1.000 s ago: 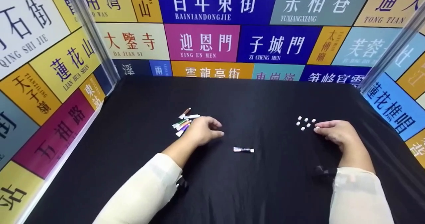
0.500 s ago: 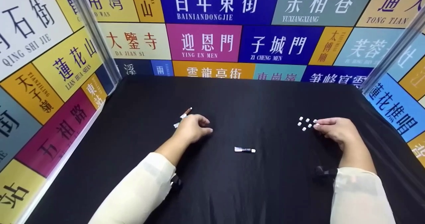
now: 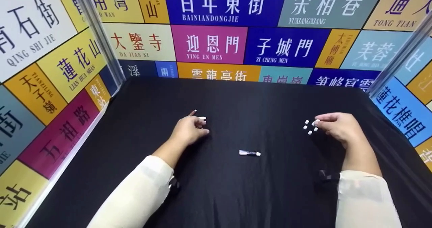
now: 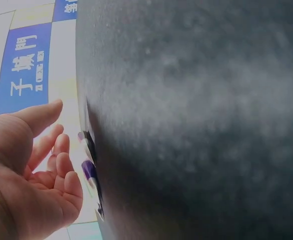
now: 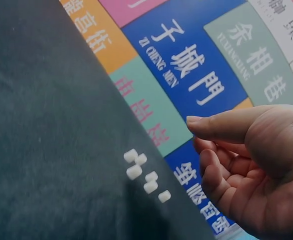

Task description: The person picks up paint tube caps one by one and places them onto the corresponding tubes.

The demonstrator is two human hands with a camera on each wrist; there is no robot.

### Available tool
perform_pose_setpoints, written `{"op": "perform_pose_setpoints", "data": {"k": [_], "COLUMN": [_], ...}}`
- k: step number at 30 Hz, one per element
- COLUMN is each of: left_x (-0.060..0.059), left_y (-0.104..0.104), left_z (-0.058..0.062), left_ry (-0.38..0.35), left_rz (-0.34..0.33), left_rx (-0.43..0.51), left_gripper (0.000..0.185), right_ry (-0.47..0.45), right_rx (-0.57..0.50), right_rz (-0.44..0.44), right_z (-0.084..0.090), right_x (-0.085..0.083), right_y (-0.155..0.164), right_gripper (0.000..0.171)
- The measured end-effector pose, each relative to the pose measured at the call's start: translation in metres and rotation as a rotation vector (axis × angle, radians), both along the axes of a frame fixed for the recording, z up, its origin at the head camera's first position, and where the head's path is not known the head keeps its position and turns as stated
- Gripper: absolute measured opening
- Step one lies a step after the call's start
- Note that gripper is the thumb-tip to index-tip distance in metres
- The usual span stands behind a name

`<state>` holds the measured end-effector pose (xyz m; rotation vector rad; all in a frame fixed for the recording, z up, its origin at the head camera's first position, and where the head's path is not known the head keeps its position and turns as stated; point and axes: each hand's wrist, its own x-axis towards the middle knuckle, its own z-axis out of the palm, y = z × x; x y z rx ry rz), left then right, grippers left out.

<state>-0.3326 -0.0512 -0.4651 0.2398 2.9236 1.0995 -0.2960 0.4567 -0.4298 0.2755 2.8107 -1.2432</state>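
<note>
The left hand point(image 3: 187, 130) is resting over a small heap of tubes point(image 3: 199, 116) lying left of the middle of the desk point(image 3: 256, 99), its fingers point(image 4: 61, 167) loosely curled and slightly apart, holding nothing that shows; only a reddish tip and a white end are peeking out past the knuckles in the head view, and the left wrist view is catching a purple tube point(image 4: 89, 171) just beside the fingertips. The right hand point(image 3: 337, 126) is hovering by a cluster of white caps point(image 3: 309, 127) towards the right edge of the desk, thumb and fingers point(image 5: 214, 175) bent and parted, close to the caps but apparently not clamped on any. Tubes and caps seem to be kept in separate groups, one beside each hand, which puts each sort within easy reach. One tube with a white cap point(image 3: 249, 152) is lying alone, flat, between the two hands and nearer the front edge. It looks short, slim and dark-bodied, with a pale crimped end.
</note>
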Motion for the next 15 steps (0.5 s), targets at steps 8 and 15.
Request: {"op": "perform_pose_setpoints", "data": {"k": [8,15], "left_x": [0.003,0.005], "left_y": [-0.009,-0.015], "left_z": [-0.001,-0.002], "left_ry": [-0.025,-0.036], "left_rz": [0.021,0.026], "left_rx": [-0.053,-0.077], "left_gripper": [0.026,0.023], "right_ry": [0.053,0.096], "right_rx": [0.026,0.092], "right_rz": [0.013,0.035], "right_z": [0.019,0.032], "right_x": [0.006,0.01], "right_y": [-0.016,-0.029], "right_gripper": [0.049,0.047]}}
